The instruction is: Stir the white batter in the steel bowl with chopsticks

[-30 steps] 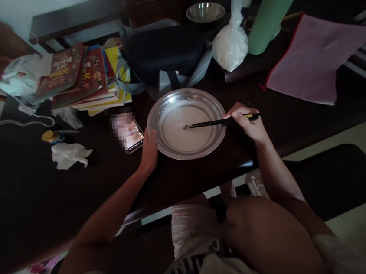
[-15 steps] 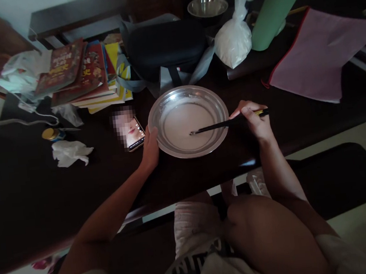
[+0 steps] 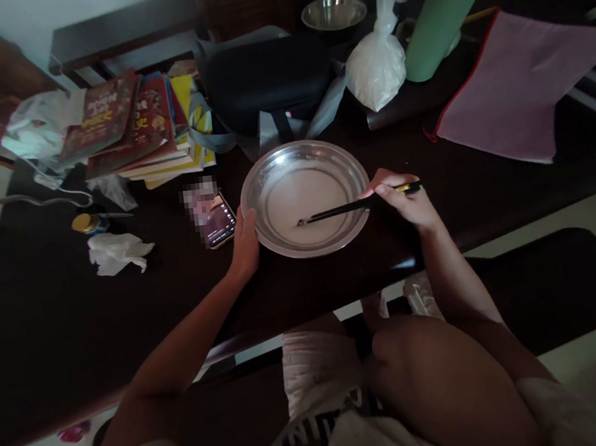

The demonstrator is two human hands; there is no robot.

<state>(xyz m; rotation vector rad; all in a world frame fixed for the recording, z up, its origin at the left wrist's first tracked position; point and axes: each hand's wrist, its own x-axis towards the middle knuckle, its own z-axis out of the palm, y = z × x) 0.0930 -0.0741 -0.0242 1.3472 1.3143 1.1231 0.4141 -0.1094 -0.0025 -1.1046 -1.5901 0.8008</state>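
A wide steel bowl (image 3: 361, 229) stands on the dark table before me, with a pale whitish liquid (image 3: 308, 195) in its bottom. My left hand (image 3: 247, 241) grips the bowl's left side, thumb over the rim. In my right hand (image 3: 400, 198) are black chopsticks (image 3: 336, 210), held at a slant across the right rim. Their tips dip into the liquid near the middle of the bowl. Just left of my left hand lies a phone (image 3: 216, 217) with its screen lit.
Behind the bowl sits a black case (image 3: 268, 77) with grey straps. A tied bag of white powder (image 3: 377, 73), a green cylinder (image 3: 433, 45) and a pink pouch (image 3: 508, 94) are at the right. Stacked books (image 3: 133, 123), a small jar (image 3: 89, 223) and crumpled tissue (image 3: 120, 252) lie left.
My right hand and the chopsticks have moved left, their tips shifting slightly left and down in the liquid. My left hand stays on the bowl. The phone's picture has changed.
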